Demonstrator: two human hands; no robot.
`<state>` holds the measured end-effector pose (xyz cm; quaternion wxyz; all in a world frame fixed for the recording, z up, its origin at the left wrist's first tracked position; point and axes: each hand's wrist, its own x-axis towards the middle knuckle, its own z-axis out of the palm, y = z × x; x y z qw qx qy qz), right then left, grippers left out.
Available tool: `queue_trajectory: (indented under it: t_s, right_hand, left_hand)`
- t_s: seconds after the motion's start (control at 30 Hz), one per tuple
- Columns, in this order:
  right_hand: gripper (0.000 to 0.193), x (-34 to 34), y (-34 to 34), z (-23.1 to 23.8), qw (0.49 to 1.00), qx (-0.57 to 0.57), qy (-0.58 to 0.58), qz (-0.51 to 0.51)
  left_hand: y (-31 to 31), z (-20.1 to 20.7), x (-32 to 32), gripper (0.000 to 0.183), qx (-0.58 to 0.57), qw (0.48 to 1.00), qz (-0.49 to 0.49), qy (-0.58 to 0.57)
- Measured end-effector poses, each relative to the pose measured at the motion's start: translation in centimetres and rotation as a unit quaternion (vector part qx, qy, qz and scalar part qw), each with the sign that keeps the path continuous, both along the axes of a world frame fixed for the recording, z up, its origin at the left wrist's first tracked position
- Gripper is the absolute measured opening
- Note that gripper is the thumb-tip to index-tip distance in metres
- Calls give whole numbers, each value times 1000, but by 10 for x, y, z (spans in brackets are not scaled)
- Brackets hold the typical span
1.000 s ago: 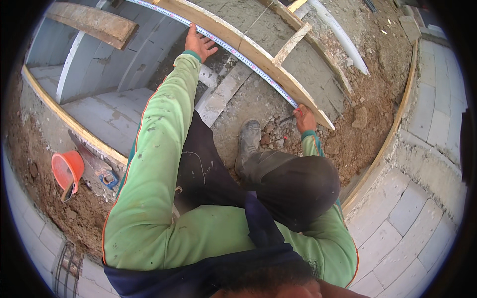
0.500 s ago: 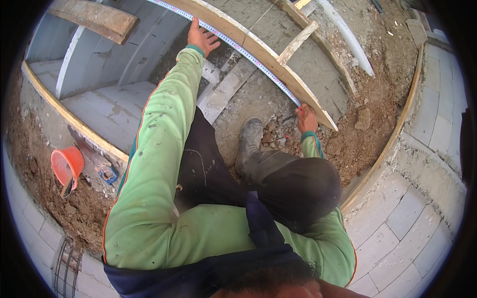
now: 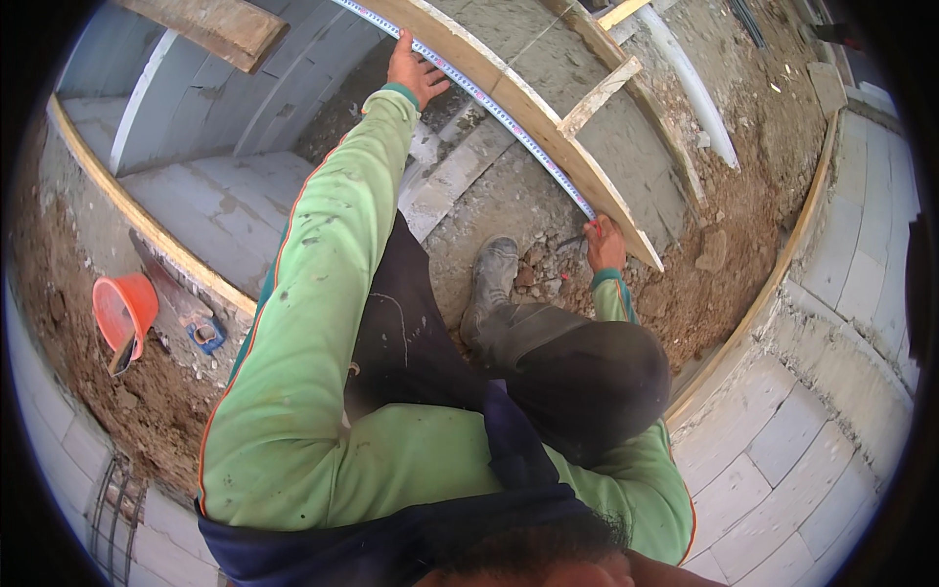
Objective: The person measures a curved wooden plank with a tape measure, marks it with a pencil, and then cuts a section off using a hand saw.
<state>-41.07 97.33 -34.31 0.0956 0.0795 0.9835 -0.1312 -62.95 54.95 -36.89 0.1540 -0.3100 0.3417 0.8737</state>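
Observation:
A white tape measure [image 3: 478,96] with printed markings is stretched along the near side face of a long wooden board [image 3: 548,130]. My left hand [image 3: 416,70] is at the tape's upper left stretch, its thumb up against the tape and its fingers spread apart beneath. At the lower right, near the board's end, my right hand [image 3: 604,243] pinches the tape's end with curled fingers. A small red bit shows at those fingertips. Between my two hands the tape runs free of any grip, following the board.
Wet grey concrete [image 3: 626,147] lies behind the board, crossed by a short wooden brace [image 3: 601,95]. A white pipe [image 3: 693,88] rests farther right. An orange bucket [image 3: 125,308] and a handsaw [image 3: 203,333] sit on soil at left. Block walls [image 3: 773,440] border the pit.
The view has shifted slightly, so the board, tape and left hand appear a little farther right and lower. Both hands keep their places along the tape.

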Motion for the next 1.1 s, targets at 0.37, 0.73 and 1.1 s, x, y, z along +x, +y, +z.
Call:
queue_trajectory:
  t_s: [0.37,0.73,1.1]
  right_hand:
    - [33,1,0,-3,1000,-7,1,-24]
    - [32,1,-1,-3,999,-23,18,-16]
    - [29,-1,-6,0,999,-23,20,-29]
  left_hand:
    - [0,-4,-3,112,2,1000,-7,4]
    - [4,0,-5,112,2,1000,-6,10]
    - [5,-5,-5,107,-14,1000,-13,25]
